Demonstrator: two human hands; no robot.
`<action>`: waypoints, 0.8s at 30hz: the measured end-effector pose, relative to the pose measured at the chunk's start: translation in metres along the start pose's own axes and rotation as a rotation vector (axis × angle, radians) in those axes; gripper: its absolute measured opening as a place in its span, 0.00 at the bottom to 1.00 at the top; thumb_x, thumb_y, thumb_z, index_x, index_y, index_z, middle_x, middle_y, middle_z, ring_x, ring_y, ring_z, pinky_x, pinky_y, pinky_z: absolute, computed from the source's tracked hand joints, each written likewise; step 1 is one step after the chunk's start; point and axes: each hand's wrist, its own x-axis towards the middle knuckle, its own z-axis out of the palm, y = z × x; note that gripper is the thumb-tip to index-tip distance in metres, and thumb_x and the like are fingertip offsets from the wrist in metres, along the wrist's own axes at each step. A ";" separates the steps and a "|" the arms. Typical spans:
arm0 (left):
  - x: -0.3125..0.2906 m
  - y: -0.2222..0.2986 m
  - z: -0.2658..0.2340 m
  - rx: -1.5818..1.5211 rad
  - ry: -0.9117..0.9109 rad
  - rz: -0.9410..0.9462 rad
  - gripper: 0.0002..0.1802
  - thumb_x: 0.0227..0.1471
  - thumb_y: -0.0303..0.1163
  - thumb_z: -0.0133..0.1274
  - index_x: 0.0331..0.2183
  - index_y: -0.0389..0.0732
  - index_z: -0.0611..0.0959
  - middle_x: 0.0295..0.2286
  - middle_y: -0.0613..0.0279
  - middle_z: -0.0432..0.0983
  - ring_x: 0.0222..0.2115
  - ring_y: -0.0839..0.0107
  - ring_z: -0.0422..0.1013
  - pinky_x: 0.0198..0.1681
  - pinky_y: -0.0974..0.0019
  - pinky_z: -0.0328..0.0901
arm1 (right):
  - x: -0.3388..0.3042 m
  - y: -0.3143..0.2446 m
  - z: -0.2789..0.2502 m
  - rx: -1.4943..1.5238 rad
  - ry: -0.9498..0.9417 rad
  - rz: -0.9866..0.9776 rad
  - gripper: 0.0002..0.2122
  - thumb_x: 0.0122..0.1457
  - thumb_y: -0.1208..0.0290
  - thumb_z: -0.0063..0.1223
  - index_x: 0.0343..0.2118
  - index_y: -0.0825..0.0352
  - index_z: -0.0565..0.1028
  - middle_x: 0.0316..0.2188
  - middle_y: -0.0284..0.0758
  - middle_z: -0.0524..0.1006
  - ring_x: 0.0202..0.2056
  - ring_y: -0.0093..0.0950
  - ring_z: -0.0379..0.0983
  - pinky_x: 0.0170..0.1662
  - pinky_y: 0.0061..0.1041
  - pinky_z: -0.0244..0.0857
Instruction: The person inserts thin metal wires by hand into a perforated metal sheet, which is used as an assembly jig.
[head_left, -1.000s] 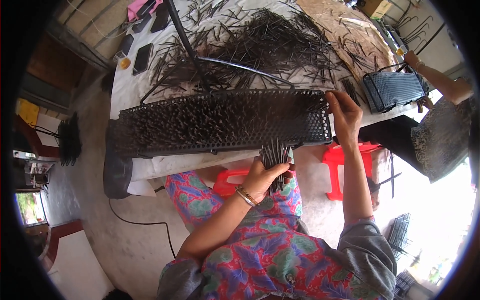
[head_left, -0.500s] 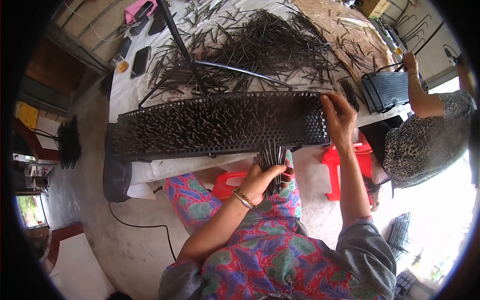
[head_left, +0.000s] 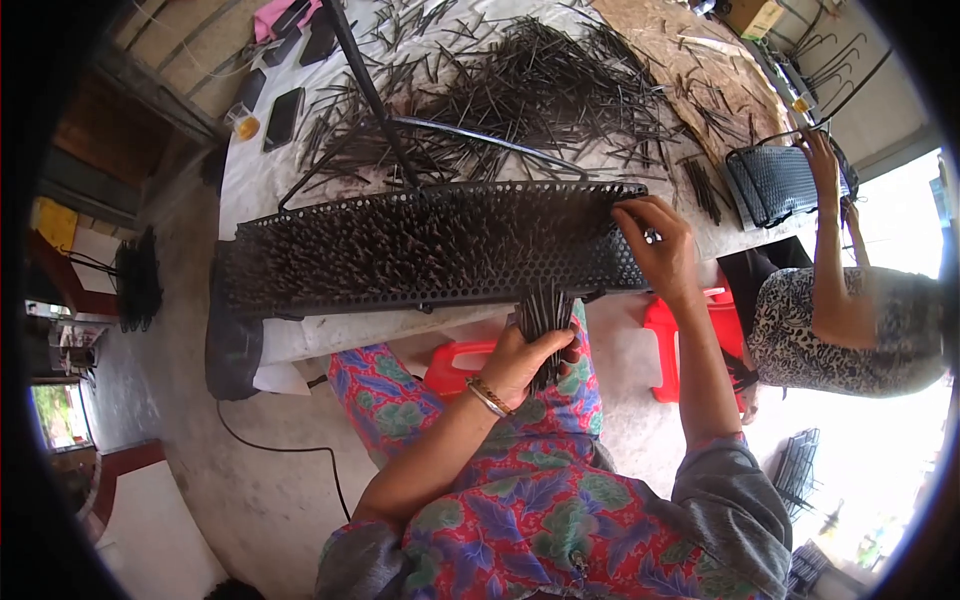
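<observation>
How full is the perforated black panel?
The panel is partly filled: dark strips crowd its left and middle, while bare holes show toward its right end.

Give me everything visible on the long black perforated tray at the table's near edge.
The long black perforated tray looks like metal or hard plastic. Holes line its rim; thin dark rods crowd its left and middle, while bare holes show toward the right. It lies lengthwise along the near edge of the covered table. The right hand's grip overlaps its right end; contact is unclear. A rod bundle in the left hand's grip sits at its near edge, perhaps touching.
</observation>
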 end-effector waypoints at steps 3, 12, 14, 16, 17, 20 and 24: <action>0.001 -0.002 -0.002 0.008 -0.002 0.005 0.06 0.50 0.29 0.52 0.32 0.38 0.77 0.25 0.64 0.75 0.24 0.76 0.73 0.23 0.72 0.66 | -0.003 -0.002 0.003 -0.038 0.026 -0.003 0.05 0.51 0.78 0.56 0.32 0.70 0.77 0.27 0.37 0.75 0.25 0.27 0.72 0.29 0.22 0.65; 0.000 -0.004 -0.003 0.067 -0.031 0.019 0.11 0.51 0.29 0.52 0.36 0.35 0.77 0.27 0.62 0.76 0.28 0.73 0.73 0.28 0.70 0.68 | -0.006 -0.001 0.009 -0.196 0.106 -0.207 0.08 0.48 0.77 0.57 0.33 0.68 0.77 0.28 0.37 0.75 0.27 0.35 0.72 0.32 0.29 0.66; -0.002 -0.003 0.000 0.055 -0.021 0.061 0.07 0.50 0.28 0.53 0.33 0.36 0.77 0.26 0.64 0.75 0.26 0.75 0.73 0.26 0.72 0.68 | -0.005 -0.004 0.006 -0.196 0.089 -0.214 0.08 0.48 0.77 0.57 0.33 0.68 0.77 0.28 0.36 0.75 0.28 0.35 0.72 0.32 0.30 0.66; -0.001 -0.003 -0.001 0.036 -0.011 0.062 0.07 0.49 0.27 0.53 0.33 0.36 0.78 0.26 0.64 0.75 0.26 0.75 0.73 0.26 0.72 0.68 | 0.000 -0.005 0.001 -0.251 0.076 -0.234 0.07 0.49 0.78 0.56 0.33 0.68 0.77 0.27 0.37 0.75 0.27 0.35 0.72 0.31 0.28 0.66; -0.001 -0.003 -0.001 0.017 -0.001 0.062 0.07 0.49 0.27 0.52 0.33 0.35 0.78 0.26 0.64 0.75 0.26 0.75 0.73 0.27 0.72 0.69 | 0.001 -0.007 -0.002 -0.252 0.076 -0.236 0.07 0.49 0.78 0.56 0.33 0.68 0.77 0.27 0.37 0.75 0.27 0.35 0.72 0.31 0.28 0.66; -0.004 -0.001 0.002 0.049 -0.018 0.078 0.07 0.50 0.27 0.52 0.33 0.35 0.77 0.26 0.64 0.75 0.26 0.74 0.74 0.27 0.71 0.69 | 0.003 -0.012 -0.010 -0.120 0.092 -0.106 0.07 0.50 0.80 0.55 0.33 0.69 0.76 0.27 0.37 0.74 0.27 0.35 0.72 0.31 0.27 0.66; 0.002 0.000 -0.002 0.063 -0.038 0.034 0.07 0.50 0.27 0.51 0.33 0.36 0.77 0.27 0.63 0.75 0.25 0.74 0.74 0.27 0.71 0.69 | 0.009 -0.011 -0.016 -0.165 0.183 -0.211 0.07 0.50 0.81 0.55 0.33 0.69 0.76 0.28 0.38 0.75 0.28 0.35 0.73 0.32 0.27 0.66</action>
